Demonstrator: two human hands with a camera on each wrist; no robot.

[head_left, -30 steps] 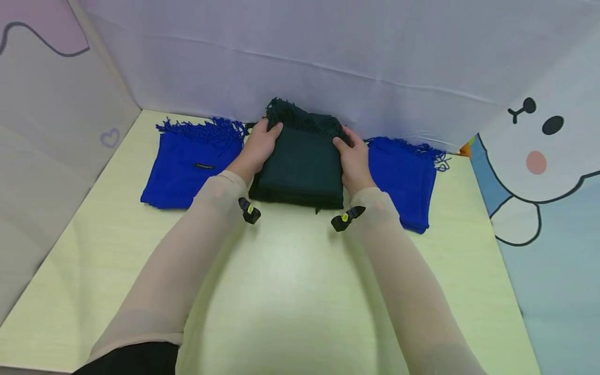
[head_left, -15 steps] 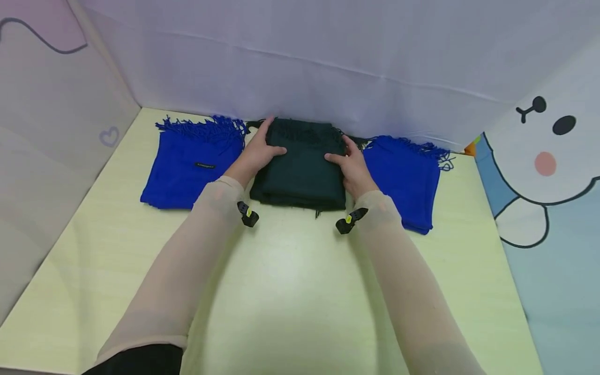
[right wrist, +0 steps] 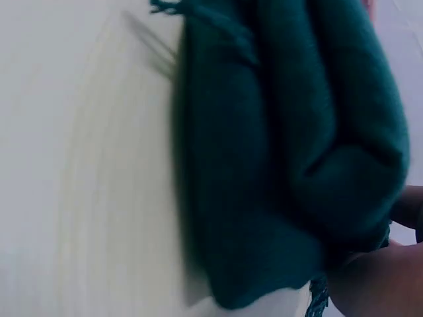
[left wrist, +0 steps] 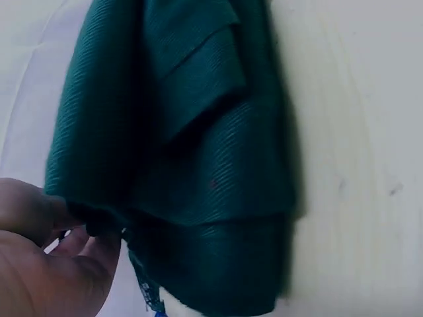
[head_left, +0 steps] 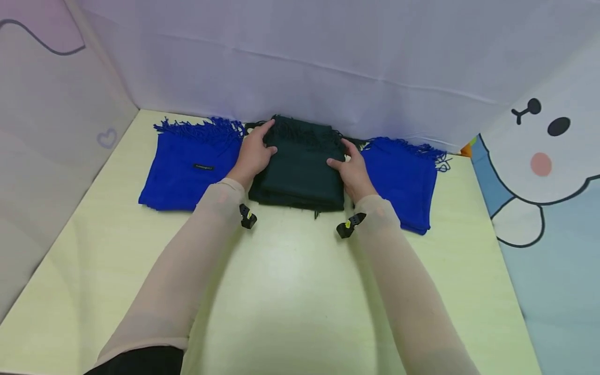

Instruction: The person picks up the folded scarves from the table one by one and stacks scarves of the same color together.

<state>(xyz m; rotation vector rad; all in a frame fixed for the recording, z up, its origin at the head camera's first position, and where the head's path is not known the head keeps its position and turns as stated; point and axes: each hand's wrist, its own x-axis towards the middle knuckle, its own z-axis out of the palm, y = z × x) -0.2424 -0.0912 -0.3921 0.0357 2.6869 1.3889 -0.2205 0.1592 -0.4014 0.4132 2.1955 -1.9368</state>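
Observation:
A dark green fringed scarf [head_left: 300, 166] lies folded in a thick bundle at the middle back of the table, its fringe toward the wall. At its left edge is my left hand [head_left: 253, 158], index finger extended along the far corner and thumb at the side of the cloth. My right hand [head_left: 354, 171] touches the right edge, with its thumb over the top and its fingers beside the bundle. The left wrist view shows stacked folds of the scarf [left wrist: 211, 165] near the fingers. In the right wrist view the rounded folds of the scarf [right wrist: 264, 165] partly hide the fingertips.
A folded blue fringed scarf [head_left: 180, 169] with a small black label lies to the left. Another blue scarf [head_left: 403, 179] lies to the right, partly behind the right wrist. Dark fringe [head_left: 358, 141] shows behind the green bundle. A white cloth wall [head_left: 300, 62] borders the table [head_left: 281, 291].
The green scarf's fringed far end, raised in both hands a second ago, has come down flat. My left thumb has since slid left toward the scarf's edge, and both hands have loosened.

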